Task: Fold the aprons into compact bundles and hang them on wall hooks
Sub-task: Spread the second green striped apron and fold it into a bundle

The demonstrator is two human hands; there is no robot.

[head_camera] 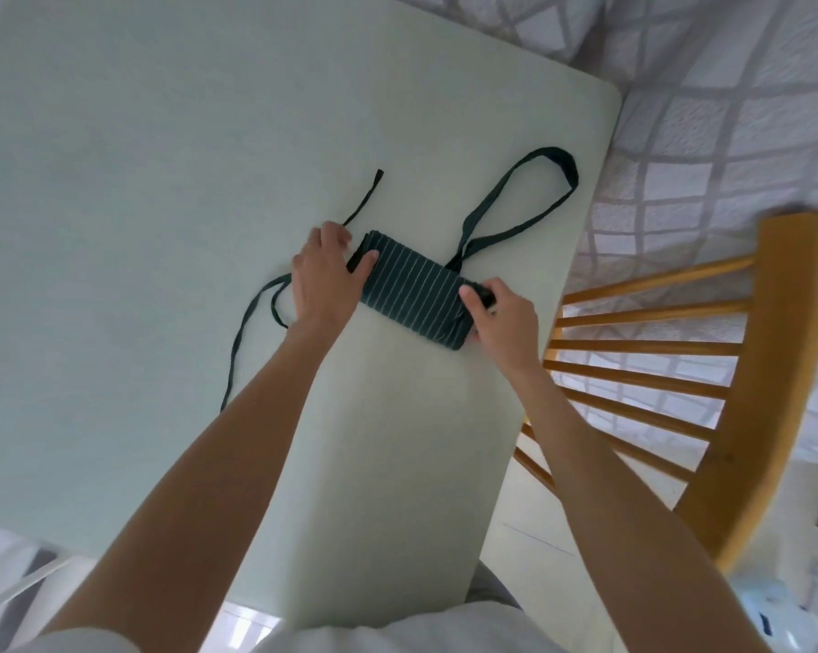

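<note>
A dark green apron with thin pale stripes lies folded into a compact oblong bundle on the pale table, towards the table's right edge. The left hand grips the bundle's far-left end, thumb curled over the top of the cloth and the other fingers wrapped round the end. The right hand grips the opposite, near-right end, its thumb pressed on the striped face and the fingers curled about the dark edge. From the bundle's far side the neck loop runs out flat on the table in a long open oval, reaching near the right edge. One waist tie trails away from beside the left hand towards the middle of the table; another tie loops out from under the left hand and runs back along the table. A wooden spindle-back chair stands just beside the table's right edge, and behind it spreads a quilted checked bedcover
</note>
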